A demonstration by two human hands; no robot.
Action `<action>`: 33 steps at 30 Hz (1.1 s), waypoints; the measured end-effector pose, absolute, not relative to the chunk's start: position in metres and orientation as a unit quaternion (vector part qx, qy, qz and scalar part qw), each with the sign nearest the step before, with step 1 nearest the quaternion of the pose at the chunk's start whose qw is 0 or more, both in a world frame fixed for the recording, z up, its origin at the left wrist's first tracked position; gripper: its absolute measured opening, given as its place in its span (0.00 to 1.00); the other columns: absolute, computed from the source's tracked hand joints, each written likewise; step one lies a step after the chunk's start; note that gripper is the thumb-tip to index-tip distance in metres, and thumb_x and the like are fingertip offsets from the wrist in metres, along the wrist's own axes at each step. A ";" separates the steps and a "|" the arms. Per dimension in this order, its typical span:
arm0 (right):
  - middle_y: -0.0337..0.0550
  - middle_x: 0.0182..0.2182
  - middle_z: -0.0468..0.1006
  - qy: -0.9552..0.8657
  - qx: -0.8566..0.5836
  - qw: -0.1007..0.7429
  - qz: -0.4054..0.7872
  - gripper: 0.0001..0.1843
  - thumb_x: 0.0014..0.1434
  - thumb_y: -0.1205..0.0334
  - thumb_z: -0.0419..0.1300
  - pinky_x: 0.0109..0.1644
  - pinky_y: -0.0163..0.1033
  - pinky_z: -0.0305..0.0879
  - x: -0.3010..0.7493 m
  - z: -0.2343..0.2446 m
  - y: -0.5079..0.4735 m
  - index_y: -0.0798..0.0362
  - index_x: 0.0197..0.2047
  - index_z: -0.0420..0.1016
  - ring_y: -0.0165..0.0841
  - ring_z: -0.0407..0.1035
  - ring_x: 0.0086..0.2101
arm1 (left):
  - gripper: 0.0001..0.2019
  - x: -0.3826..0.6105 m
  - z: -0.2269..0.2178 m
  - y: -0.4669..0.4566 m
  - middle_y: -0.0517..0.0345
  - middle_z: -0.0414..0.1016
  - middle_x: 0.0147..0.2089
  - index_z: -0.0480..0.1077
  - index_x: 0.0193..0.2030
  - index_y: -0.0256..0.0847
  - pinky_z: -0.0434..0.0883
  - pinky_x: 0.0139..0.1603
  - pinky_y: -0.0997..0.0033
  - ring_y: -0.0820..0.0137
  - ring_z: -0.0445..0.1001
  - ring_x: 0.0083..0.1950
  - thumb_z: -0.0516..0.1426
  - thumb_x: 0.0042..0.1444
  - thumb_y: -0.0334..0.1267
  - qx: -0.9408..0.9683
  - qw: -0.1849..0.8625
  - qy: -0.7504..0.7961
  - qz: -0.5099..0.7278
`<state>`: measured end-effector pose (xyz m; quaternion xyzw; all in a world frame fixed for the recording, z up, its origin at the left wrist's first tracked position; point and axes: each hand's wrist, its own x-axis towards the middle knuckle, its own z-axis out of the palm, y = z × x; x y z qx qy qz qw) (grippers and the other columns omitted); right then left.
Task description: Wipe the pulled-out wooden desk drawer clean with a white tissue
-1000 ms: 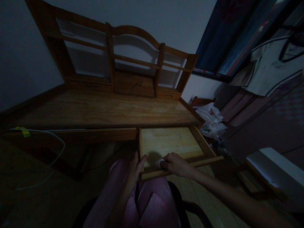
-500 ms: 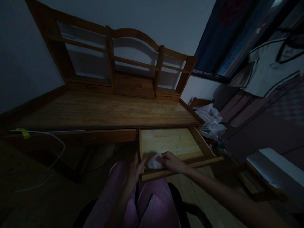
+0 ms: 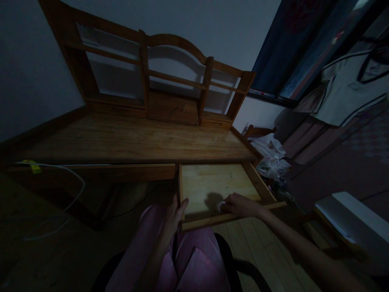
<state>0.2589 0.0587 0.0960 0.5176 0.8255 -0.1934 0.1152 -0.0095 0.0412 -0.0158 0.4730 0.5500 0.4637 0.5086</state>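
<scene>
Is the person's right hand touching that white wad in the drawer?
Touching: the head view shows the right hand gripping the white wad, with no gap between.

We see smooth wood in the drawer (image 3: pixel 209 178); the desktop (image 3: pixel 152 138) is grained wood, faintly glossy. We see crinkled, shiny plastic in the bags (image 3: pixel 269 147).

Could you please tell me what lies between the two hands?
The head view shows the drawer floor and a white wad in the right hand.
</scene>
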 end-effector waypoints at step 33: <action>0.55 0.31 0.83 0.825 0.549 0.099 -0.090 0.21 0.61 0.54 0.53 0.33 0.37 0.60 0.187 0.100 0.034 0.57 0.34 0.83 0.39 0.77 0.33 | 0.26 -0.010 -0.014 0.041 0.45 0.74 0.61 0.68 0.57 0.41 0.65 0.62 0.60 0.56 0.71 0.62 0.55 0.54 0.50 0.484 0.492 0.573 0.442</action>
